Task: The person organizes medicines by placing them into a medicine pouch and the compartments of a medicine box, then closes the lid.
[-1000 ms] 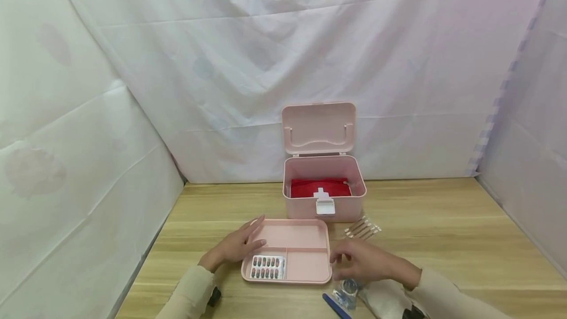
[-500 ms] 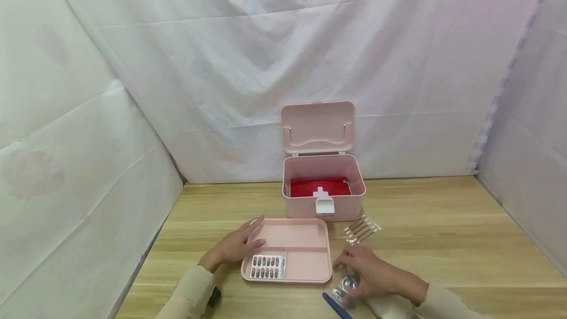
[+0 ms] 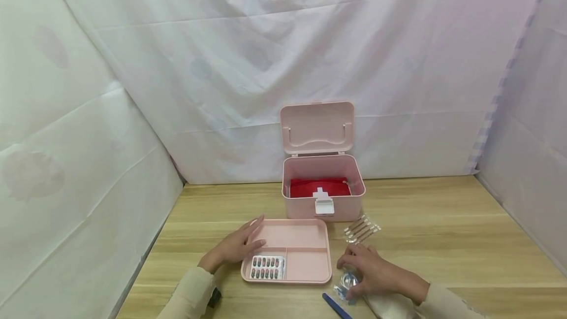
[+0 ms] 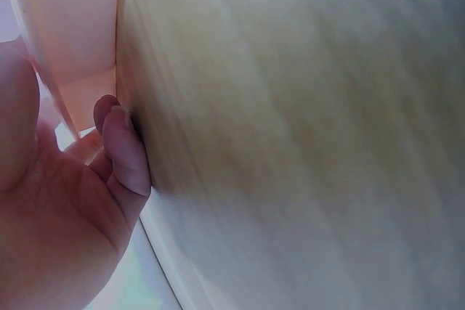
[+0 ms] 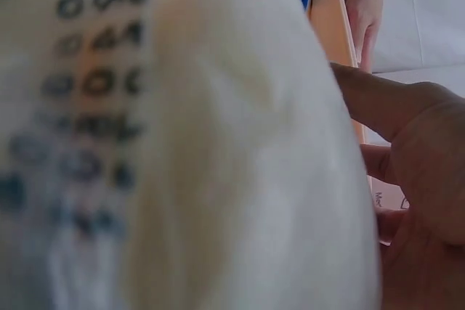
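My left hand [image 3: 235, 246] rests on the left rim of a pink divided tray [image 3: 307, 266], its thumb over the inside. In the left wrist view, curled fingers [image 4: 125, 152] touch the tray's outer wall [image 4: 80, 27]. A blister pack of capsules [image 3: 267, 267] lies in the tray's near left compartment. Right of the tray, my right hand [image 3: 376, 273] pinches a small clear packet [image 3: 344, 287] with a round, whitish and blue item inside, between thumb and fingers. A whitish bag [image 3: 390, 305] lies under the right wrist; it fills much of the right wrist view and hides the packet.
Behind the tray stands a pink medicine box [image 3: 325, 206], lid up, with a red pouch [image 3: 316, 187] inside. Cotton swabs [image 3: 362, 230] in clear wrapping lie to its right front. A blue stick-like tool [image 3: 336, 306] lies near the front edge. White cloth [image 3: 239, 63] hangs behind.
My right hand has moved from beside the tray's right edge down and right onto the small packet, and its fingers have closed about it. The left hand and tray have stayed put.
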Motion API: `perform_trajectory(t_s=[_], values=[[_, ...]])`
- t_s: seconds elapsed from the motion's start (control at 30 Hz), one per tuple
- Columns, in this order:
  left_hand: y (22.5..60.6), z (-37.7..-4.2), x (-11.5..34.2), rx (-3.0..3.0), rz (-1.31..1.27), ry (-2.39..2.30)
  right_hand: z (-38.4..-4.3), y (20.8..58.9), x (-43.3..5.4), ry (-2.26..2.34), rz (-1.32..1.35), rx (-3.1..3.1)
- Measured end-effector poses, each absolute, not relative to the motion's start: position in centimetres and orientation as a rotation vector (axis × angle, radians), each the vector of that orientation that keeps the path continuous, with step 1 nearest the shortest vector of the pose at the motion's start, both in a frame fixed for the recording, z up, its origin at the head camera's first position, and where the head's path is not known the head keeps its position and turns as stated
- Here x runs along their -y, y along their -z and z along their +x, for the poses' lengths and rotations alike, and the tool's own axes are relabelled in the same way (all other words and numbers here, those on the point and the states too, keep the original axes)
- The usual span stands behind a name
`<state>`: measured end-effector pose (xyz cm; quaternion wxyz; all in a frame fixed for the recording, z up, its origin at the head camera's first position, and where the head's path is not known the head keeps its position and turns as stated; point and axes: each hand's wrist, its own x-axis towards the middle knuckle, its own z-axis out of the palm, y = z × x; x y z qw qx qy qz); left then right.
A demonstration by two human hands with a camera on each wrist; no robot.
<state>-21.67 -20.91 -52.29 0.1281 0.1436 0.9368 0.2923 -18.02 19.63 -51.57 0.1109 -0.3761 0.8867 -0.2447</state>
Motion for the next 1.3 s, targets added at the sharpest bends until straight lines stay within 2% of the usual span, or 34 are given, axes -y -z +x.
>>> perform_trajectory(t_s=[0.8,1.3], values=[[52.7,-21.7,21.1,-2.729,0.44,-0.855,-19.4,51.6,-19.9,0.856,-0.912,-2.449],[52.6,-21.7,21.2,-2.75,0.496,-0.852,-20.2,51.9,-19.9,0.978,-0.992,-2.451]])
